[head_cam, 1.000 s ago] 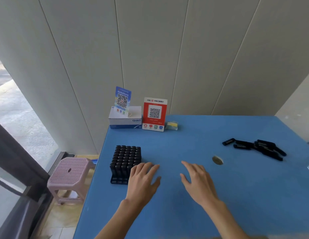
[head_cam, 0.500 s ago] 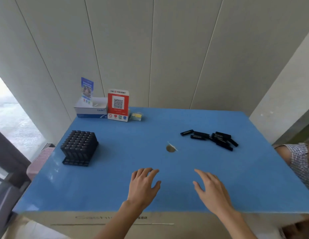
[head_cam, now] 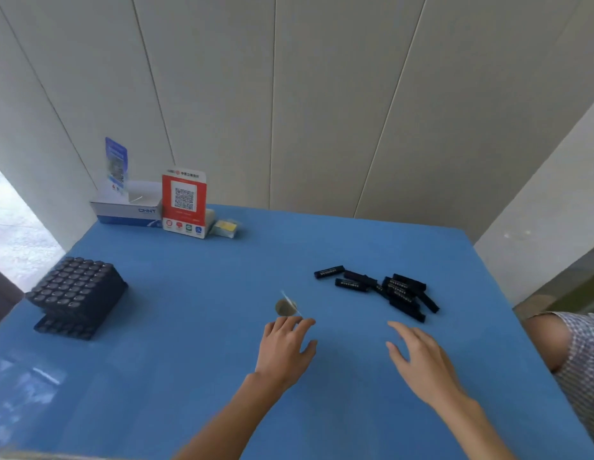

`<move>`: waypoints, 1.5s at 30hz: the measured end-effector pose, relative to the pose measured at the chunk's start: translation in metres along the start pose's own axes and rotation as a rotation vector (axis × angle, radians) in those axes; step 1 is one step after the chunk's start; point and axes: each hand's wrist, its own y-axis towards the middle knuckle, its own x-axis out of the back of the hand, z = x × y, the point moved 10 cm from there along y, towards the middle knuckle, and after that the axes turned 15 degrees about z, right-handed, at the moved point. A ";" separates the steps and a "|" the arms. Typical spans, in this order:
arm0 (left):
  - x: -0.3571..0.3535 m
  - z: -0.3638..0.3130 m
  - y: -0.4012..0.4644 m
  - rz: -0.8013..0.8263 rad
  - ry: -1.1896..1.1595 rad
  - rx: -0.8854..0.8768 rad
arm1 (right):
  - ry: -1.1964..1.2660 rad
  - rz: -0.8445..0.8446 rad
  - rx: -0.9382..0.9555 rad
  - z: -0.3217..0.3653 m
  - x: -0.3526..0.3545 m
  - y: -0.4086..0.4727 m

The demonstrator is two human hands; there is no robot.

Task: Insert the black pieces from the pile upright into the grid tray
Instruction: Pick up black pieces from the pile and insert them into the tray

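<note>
I'm hovering both hands over the blue table [head_cam: 206, 376], fingers spread, holding nothing. My right hand [head_cam: 418, 356] is sitting just short of the pile of black pieces [head_cam: 393, 288]; my left hand [head_cam: 284, 346] is near a small round hole [head_cam: 285, 307]. The grid tray [head_cam: 75, 295] is way off on the left edge and already looking packed w/ pieces, so imo the risk is finding no free slot, or knocking it while reaching across. Vs half a sec ago, both hands are reaching further fwd, closer to the pile.
</note>
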 end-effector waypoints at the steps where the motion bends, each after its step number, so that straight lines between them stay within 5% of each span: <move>1: -0.002 -0.004 0.012 0.004 -0.008 0.006 | 0.002 0.012 -0.002 -0.008 0.004 0.009; 20: -0.050 -0.054 0.143 0.109 0.077 0.204 | 0.034 0.118 0.160 -0.104 0.035 0.116; 30: -0.049 -0.078 0.124 -0.075 0.161 0.296 | -0.018 0.168 0.310 -0.105 0.020 0.132; 45: -0.071 -0.087 0.105 0.039 -0.094 0.503 | 0.163 0.287 0.272 -0.119 0.024 0.138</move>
